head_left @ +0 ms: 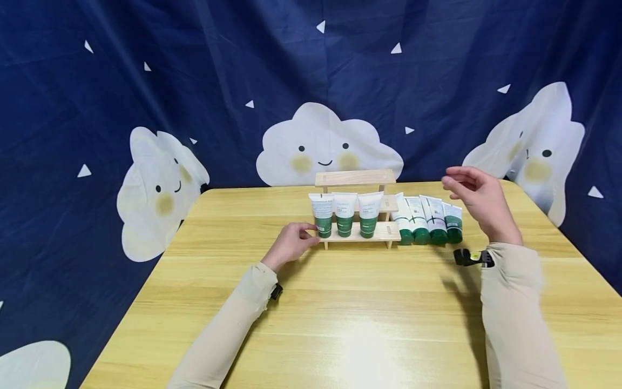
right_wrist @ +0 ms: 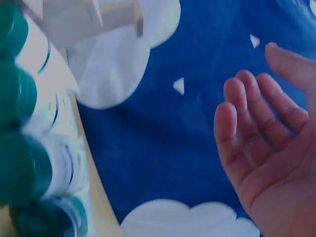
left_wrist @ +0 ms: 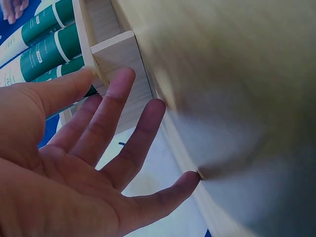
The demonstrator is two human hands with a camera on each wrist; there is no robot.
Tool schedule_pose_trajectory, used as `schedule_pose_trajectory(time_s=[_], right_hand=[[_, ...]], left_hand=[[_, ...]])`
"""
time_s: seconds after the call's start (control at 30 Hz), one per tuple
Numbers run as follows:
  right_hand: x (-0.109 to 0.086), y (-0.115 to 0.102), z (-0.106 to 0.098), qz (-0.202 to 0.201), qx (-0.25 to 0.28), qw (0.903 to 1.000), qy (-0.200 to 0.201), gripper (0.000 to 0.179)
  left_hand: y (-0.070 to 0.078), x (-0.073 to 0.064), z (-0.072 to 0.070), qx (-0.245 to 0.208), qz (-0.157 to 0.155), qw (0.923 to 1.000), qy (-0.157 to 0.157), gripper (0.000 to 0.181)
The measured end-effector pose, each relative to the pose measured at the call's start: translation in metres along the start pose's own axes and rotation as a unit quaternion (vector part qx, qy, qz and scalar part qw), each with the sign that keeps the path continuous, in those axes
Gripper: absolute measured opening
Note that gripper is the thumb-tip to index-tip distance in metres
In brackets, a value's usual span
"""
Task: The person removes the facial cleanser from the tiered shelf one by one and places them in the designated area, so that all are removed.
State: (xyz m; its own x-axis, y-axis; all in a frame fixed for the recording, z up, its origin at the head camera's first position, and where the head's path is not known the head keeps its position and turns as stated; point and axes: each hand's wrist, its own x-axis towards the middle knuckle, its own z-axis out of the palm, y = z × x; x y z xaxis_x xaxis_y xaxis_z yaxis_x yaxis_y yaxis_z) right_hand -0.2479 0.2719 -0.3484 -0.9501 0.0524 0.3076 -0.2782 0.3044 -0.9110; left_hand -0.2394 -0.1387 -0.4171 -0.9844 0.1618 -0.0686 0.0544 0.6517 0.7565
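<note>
A tiered wooden stand carries three white and green squeeze tubes standing upright on its lowest shelf. My left hand is at the left end of that shelf. In the left wrist view, the thumb meets the shelf's end beside the tubes, and the other fingers extend loosely past the stand's side. Whether the index fingertip touches the left tube cannot be made out. My right hand is raised above the table, fingers loosely bent and holding nothing, just right of several tubes lying in a row.
Right against the stand lies the row of tubes, green caps toward me. The wooden table ends at a dark blue curtain with white cloud prints. A wrist camera sticks out from the right sleeve.
</note>
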Motion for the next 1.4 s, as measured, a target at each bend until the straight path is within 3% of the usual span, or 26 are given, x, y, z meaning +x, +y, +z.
schedule_pose_trajectory(time_s=[0.3, 0.5, 0.9, 1.13, 1.4], right_hand=[[-0.003, -0.032, 0.035, -0.068, -0.026, 0.9967, -0.037, 0.03], [-0.004, -0.035, 0.057, -0.097, -0.02, 0.9923, -0.074, 0.034], [0.0, -0.02, 0.095, -0.08, -0.02, 0.9858, -0.146, 0.041], [-0.001, -0.009, 0.106, -0.058, -0.056, 0.9825, -0.168, 0.047], [-0.002, -0.002, 0.111, -0.043, -0.059, 0.9798, -0.186, 0.046]], left_hand=[[0.001, 0.0, -0.001, -0.003, -0.003, 1.0, -0.001, 0.036], [0.001, -0.001, -0.001, -0.007, -0.006, 0.9999, -0.006, 0.037], [-0.001, 0.0, -0.001, -0.006, 0.0, 1.0, -0.007, 0.037], [-0.002, 0.002, 0.0, -0.005, 0.0, 1.0, -0.007, 0.036], [-0.001, 0.001, 0.0, -0.007, -0.003, 0.9999, -0.009, 0.036]])
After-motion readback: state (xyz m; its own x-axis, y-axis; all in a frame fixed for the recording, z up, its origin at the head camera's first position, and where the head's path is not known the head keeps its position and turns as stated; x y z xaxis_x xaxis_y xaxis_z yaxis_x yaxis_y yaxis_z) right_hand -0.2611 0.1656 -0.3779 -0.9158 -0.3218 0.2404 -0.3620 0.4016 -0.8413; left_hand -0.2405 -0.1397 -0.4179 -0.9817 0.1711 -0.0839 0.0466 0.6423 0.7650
